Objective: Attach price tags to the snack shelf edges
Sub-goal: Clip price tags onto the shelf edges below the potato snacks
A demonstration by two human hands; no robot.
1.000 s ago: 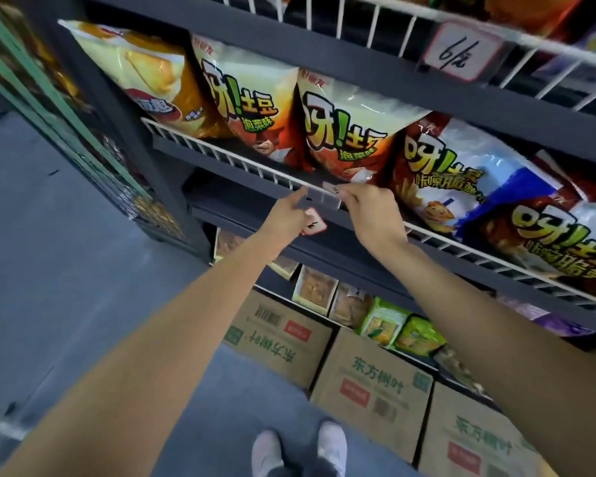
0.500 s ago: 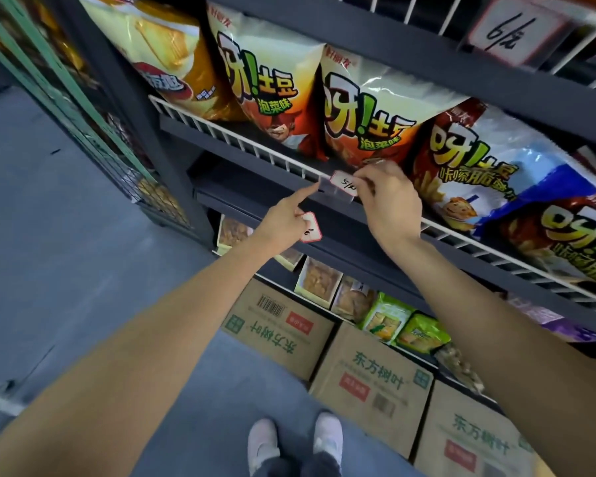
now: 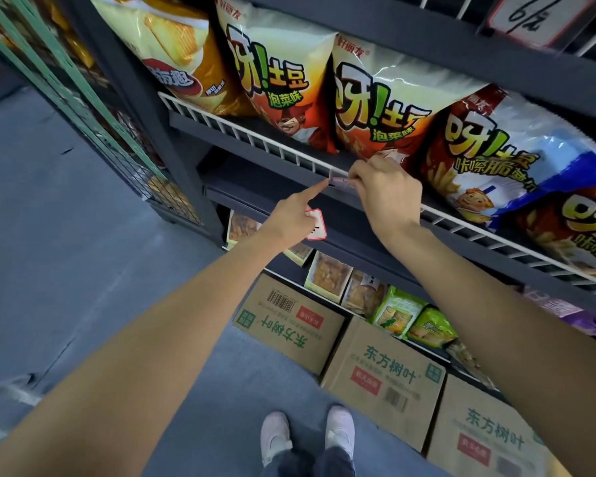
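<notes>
Head view: right hand pinching light, stiff price tag at wire shelf edge; left hand index-pointing, gripping spare tag; best pinched by edges.

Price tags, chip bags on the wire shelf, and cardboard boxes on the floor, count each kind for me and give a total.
Price tags: 3, one at the wire rail, one in the left hand, one on the upper shelf
Chip bags: 5, first
Cardboard boxes: 3, first
Total: 11
</notes>
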